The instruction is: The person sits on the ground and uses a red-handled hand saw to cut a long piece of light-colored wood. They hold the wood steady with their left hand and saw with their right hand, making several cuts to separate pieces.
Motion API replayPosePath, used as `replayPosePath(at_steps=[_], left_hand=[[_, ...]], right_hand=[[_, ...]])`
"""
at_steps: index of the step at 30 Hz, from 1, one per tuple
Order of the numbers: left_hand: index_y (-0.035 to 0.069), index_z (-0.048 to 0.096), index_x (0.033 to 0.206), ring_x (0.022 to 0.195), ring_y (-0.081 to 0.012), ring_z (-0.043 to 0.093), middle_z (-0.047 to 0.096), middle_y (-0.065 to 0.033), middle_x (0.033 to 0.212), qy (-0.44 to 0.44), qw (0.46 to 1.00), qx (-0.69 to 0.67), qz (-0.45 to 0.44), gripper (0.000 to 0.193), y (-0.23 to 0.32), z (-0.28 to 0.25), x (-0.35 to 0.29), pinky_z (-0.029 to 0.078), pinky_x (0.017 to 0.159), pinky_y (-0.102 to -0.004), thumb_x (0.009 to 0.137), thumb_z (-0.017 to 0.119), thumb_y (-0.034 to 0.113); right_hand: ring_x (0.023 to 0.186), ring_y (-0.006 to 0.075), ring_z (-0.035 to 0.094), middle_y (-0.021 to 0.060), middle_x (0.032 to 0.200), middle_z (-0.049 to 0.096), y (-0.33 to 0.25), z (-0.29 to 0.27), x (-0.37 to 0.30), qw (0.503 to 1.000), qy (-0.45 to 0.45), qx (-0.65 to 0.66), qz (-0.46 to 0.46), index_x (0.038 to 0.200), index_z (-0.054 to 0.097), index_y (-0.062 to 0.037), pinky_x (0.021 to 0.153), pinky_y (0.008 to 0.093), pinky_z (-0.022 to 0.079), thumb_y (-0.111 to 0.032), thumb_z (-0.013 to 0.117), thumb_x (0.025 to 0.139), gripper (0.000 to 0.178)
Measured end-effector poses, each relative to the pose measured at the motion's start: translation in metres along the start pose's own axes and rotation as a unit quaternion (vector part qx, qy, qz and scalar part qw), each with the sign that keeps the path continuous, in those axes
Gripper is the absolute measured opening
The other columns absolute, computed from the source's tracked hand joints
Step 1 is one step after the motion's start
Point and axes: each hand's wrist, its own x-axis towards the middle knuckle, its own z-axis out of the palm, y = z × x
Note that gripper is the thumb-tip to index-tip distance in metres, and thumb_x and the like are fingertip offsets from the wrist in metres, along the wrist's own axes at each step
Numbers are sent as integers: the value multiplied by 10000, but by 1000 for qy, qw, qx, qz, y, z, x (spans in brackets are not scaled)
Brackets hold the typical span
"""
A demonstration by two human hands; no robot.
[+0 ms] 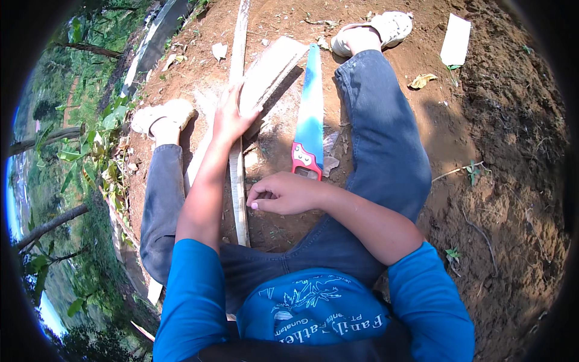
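My left hand (232, 114) grips the near end of a short, thick wooden board (274, 63), its thumb at the board's edge. Beneath that hand runs a long narrow wooden strip (238, 181), lying lengthwise between my legs. My right hand (286, 193) hovers beside the strip's near part with fingers curled in loosely; nothing shows in them. Just beyond it lies a hand saw (310, 114) with a blue blade and a red and white handle, its tip pointing away. Neither hand touches the saw.
My legs are spread on bare brown soil (458, 199), with one shoe (163, 116) left and another shoe (386, 30) far right. A pale flat piece (455, 41) and a dry leaf (422, 81) lie at the far right. Green plants (90, 151) and thin trunks border the left.
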Motion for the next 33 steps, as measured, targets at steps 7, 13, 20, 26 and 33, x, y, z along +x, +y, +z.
replayPosePath(at_steps=[7, 13, 20, 26, 33], left_hand=[[63, 505, 1439, 1318, -357, 523, 549, -192, 1377, -6, 999, -40, 10, 827, -5, 0, 11, 434, 1105, -442, 735, 877, 286], [47, 498, 1446, 1315, -361, 526, 547, -195, 1382, 4, 999, -37, 23, 835, -2, 8, 20, 432, 1108, -438, 751, 873, 319], [21, 493, 1442, 1319, -356, 526, 541, -198, 1389, 15, 999, -12, 49, 827, -4, 17, 30, 429, 1113, -433, 773, 861, 340], [22, 489, 1449, 1331, -354, 519, 535, -205, 1393, 6, 999, -23, 45, 818, 0, 15, 30, 428, 1117, -420, 785, 853, 332], [29, 487, 1457, 1315, -351, 528, 533, -207, 1391, 6, 999, -27, 22, 808, 3, 17, 30, 428, 1115, -421, 793, 845, 319]], right_hand=[[922, 286, 716, 145, 981, 745, 6, 7, 1, 1000, -3, 29, -5, 1076, 721, -51, 835, 406, 549, -323, 630, 968, 306], [934, 289, 714, 145, 990, 745, 8, 8, 4, 1000, -6, 27, -8, 1065, 722, -50, 833, 413, 545, -317, 629, 966, 299], [944, 282, 711, 148, 1005, 738, 12, 9, 5, 1000, -8, 30, -6, 1085, 719, -42, 838, 405, 545, -307, 622, 975, 303], [958, 274, 709, 153, 1023, 730, 12, 8, 6, 1000, -15, 21, -2, 1105, 715, -32, 847, 395, 547, -293, 619, 983, 303], [957, 310, 722, 161, 1003, 750, 13, 9, 7, 1000, -3, 28, -5, 1065, 726, -40, 855, 421, 550, -309, 628, 961, 305]])
